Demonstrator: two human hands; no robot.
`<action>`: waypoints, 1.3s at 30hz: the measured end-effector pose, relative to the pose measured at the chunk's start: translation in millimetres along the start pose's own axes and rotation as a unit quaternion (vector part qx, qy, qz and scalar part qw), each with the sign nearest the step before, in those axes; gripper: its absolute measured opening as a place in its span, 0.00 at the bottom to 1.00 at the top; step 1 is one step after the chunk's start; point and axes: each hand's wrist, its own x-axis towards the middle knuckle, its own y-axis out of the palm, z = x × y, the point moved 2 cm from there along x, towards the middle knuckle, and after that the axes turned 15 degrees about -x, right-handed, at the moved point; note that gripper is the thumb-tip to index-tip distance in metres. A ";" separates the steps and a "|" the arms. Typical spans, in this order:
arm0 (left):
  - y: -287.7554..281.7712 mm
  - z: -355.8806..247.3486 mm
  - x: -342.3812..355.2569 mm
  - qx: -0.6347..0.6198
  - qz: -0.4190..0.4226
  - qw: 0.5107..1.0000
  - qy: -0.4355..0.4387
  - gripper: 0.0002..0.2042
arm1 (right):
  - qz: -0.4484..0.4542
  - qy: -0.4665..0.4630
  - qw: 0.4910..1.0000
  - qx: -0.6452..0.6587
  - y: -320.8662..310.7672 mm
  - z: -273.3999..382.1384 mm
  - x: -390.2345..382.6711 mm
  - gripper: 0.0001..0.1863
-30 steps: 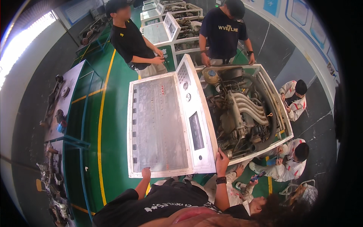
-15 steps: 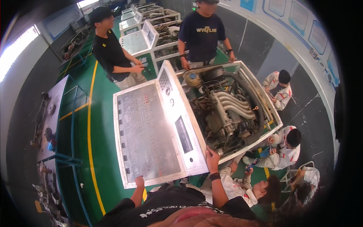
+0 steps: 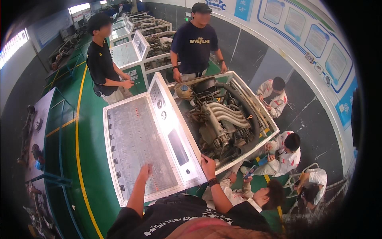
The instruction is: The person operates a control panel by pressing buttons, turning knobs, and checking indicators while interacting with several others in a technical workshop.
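A white engine training stand holds a flat grey diagram board and, at its right side, a raised white control panel with gauges and a dark screen. My left hand is over the lower part of the board, its fingers curled together; I see nothing in them. Whether it touches the board I cannot tell. My right hand grips the near right edge of the control panel. Beyond that panel a car engine with curved silver intake pipes sits in a white frame.
Two people stand across the stand, one in dark blue, one in black. Several people in white jackets sit at the right, some with phones. A workbench with metal parts is at the left; more engine stands stretch behind.
My left hand has moved from the board's near edge forward over its surface. My right hand stays on the panel edge. The whole view has shifted, so the stand appears further left.
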 end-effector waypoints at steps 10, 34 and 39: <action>427.0 -200.4 -276.4 0.317 0.551 0.752 0.175 0.14 | -0.045 -0.038 0.998 0.004 10.8 -56.9 -33.9 0.17; 13.7 -50.7 -270.6 -0.001 -0.073 0.997 -0.012 0.12 | -0.144 0.079 0.986 -0.042 1.0 -9.3 -21.5 0.07; -48.5 -44.3 -308.1 -0.014 -0.031 0.999 0.019 0.11 | -0.412 0.067 0.909 0.010 -49.7 -64.8 -8.1 0.09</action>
